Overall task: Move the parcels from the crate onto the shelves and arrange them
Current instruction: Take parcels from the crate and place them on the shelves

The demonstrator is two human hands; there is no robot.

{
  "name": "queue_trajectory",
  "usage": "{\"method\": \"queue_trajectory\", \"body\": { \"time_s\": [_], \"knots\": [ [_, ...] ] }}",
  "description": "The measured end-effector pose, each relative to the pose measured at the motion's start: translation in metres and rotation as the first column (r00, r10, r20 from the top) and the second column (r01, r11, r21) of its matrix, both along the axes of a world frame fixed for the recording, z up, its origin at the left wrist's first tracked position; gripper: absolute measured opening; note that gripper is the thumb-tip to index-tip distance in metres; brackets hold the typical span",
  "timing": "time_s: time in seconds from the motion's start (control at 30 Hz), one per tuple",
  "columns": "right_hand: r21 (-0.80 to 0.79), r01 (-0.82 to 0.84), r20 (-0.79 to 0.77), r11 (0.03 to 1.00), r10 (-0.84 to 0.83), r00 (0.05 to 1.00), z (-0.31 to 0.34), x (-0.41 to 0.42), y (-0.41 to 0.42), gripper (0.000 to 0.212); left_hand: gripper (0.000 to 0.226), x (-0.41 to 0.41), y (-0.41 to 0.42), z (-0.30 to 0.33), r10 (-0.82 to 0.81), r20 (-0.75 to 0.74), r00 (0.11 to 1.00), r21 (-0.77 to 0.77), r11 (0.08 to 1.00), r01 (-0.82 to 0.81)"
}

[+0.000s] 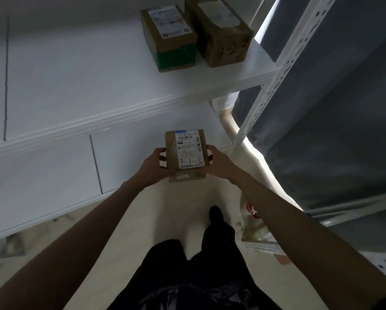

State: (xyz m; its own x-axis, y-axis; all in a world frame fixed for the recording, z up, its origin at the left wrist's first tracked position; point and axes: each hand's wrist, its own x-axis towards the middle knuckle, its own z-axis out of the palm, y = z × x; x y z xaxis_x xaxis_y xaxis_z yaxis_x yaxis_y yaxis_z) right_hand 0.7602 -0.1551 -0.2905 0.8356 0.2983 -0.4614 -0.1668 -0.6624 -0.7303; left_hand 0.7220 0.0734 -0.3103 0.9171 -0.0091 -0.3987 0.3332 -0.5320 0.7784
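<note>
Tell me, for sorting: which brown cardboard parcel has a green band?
The left shelf parcel, green along its bottom; its neighbour and the held parcel are plain brown.

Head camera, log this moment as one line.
step: carrying parcel | left hand: holds it | right hand: holds it | shelf: two boxes at its right end
</note>
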Motion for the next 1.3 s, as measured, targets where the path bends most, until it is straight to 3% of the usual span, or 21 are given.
{"method": "queue_trajectory", "body": {
  "time_s": [0.3,0.43,0.63,0.8,0.97,1.1,1.3],
  "knots": [
    [-0.044,-0.140,-0.027,0.989,0.139,0.990,-0.096,0.109,0.007,0.092,0.086,0.080,-0.007,-0.092,0.130,-0.052,0.990,0.060,0.990,-0.127],
    [-0.058,-0.174,-0.032,0.983,0.172,0.985,-0.139,0.145,0.020,0.085,0.084,0.112,0.000,-0.135,0.168,-0.056,0.984,0.093,0.982,-0.163],
    [-0.133,-0.216,0.006,0.967,0.218,0.976,-0.192,0.188,0.048,0.074,0.081,0.154,0.013,-0.191,0.261,-0.102,0.960,0.041,0.965,-0.258],
    [-0.131,-0.183,0.076,0.974,0.194,0.978,-0.211,0.206,0.063,0.067,0.085,0.173,0.020,-0.215,0.345,-0.056,0.937,-0.005,0.938,-0.346],
    [-0.142,-0.167,0.041,0.976,0.175,0.984,-0.194,0.193,0.065,0.071,0.103,0.157,0.028,-0.198,0.271,-0.101,0.957,0.025,0.963,-0.270],
    [-0.192,-0.227,0.044,0.955,0.239,0.970,-0.144,0.174,0.070,0.057,0.098,0.138,0.037,-0.158,0.162,-0.176,0.971,0.127,0.982,-0.141],
    [-0.306,-0.285,0.008,0.909,0.301,0.953,-0.068,0.133,0.074,0.080,0.090,0.100,0.044,-0.083,-0.109,-0.220,0.969,0.332,0.926,0.179]
  ]
}}
